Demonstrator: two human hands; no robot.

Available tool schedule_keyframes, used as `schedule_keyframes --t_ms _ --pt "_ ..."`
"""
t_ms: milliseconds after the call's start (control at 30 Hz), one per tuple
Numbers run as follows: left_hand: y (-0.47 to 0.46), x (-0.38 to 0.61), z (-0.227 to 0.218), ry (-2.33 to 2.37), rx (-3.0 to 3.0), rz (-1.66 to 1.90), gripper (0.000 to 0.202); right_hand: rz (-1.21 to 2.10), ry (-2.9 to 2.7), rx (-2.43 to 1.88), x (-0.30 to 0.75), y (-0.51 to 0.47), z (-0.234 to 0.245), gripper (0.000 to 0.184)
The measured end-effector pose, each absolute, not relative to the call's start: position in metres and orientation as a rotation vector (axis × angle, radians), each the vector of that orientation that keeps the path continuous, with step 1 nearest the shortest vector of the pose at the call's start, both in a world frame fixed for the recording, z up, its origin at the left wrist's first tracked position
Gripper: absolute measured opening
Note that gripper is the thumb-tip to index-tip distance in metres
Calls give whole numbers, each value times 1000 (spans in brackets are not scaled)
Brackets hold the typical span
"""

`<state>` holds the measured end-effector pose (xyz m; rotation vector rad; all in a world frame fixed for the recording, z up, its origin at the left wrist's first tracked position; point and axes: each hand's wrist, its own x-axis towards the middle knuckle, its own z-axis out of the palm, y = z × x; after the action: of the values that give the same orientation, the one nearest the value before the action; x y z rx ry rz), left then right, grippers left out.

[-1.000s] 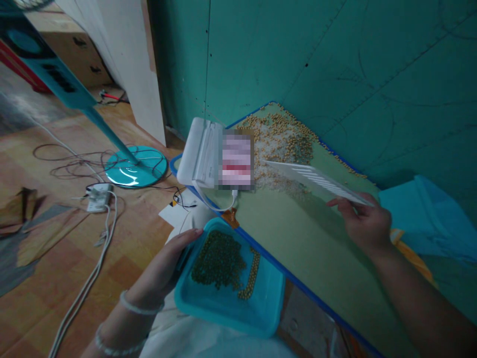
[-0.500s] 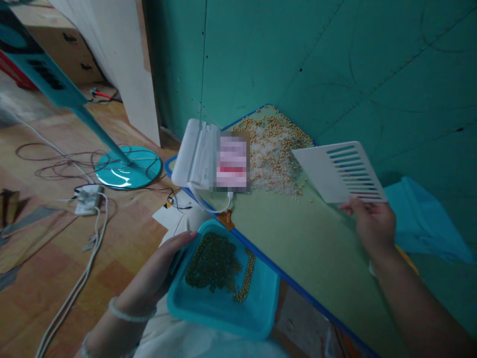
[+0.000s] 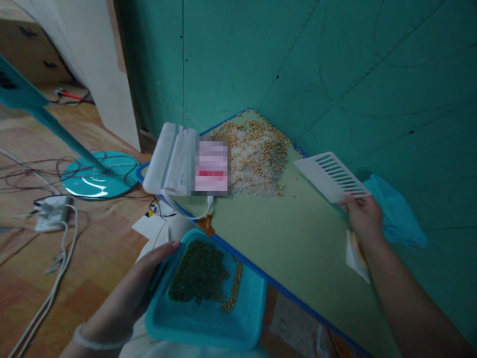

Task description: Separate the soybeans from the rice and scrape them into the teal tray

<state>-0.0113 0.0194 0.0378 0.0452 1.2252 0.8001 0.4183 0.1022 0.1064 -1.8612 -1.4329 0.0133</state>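
My right hand (image 3: 365, 216) is closed on the slotted end of a flat white slotted scraper (image 3: 319, 175), held at the right side of the green tabletop (image 3: 294, 248). Left of its plain edge lies a heap of white grains mixed with tan beans (image 3: 257, 159). At lower left, my left hand (image 3: 151, 266) grips the left side of a light blue plastic basin (image 3: 201, 325), its fingers partly hidden. Inside the basin are dark green beans (image 3: 199, 273) and a strip of tan beans (image 3: 234, 288).
A white case-like device (image 3: 169, 159) with a blurred screen and cable stands at the table's left edge. A teal wall (image 3: 238, 54) rises behind. Blue cloth or plastic (image 3: 400, 211) lies at right. On the floor are a fan base (image 3: 99, 176) and a power strip (image 3: 54, 214).
The view has swung right, so the scene sits further left. My right hand has drawn the scraper away from the heap and tilted it flatter. My left hand stays on the basin.
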Motion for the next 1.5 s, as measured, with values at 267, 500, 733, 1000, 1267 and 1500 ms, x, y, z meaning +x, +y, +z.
schedule_keyframes --t_ms 267,500,733,1000,1267,1500 --pt "19 -14 29 1158 90 724 12 -81 -1453 -1948 430 122 104 14" --pt "18 -14 28 1180 115 792 12 -36 -1493 -1948 442 130 101 16" --pt "19 -12 23 1214 132 832 7 29 -1535 -1881 452 125 95 16" --pt "19 -14 32 1185 31 792 3 65 -1515 -1879 453 113 95 18" --pt "17 -12 30 1217 144 795 5 77 -1512 -1890 447 94 100 21" --pt "20 -10 33 1199 151 802 6 92 -1515 -1894 439 86 103 22"
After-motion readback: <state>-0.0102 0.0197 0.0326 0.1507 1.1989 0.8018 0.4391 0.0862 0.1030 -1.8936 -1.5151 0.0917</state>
